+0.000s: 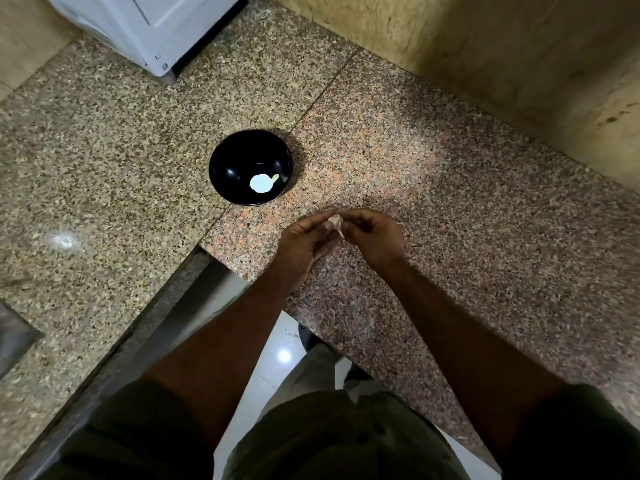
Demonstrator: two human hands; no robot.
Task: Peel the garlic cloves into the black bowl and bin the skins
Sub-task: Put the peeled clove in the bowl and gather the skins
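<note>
While both hands pinch it, left hand (304,239) and right hand (372,233), the garlic clove (335,223) points its tip toward the person.

Bowl (251,167) sits on the desk (433,174), one peeled clove (276,178) lying in it; just in front and to its right, the left hand (304,242) and right hand (372,237) meet over the desk, a garlic clove (335,221) between them; an appliance (149,26) stands far behind the bowl, left

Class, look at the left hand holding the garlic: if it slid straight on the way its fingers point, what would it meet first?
The left hand points up and right, so it would first press the garlic clove into the right hand, which pinches the same clove. The black bowl lies off that line.
</note>
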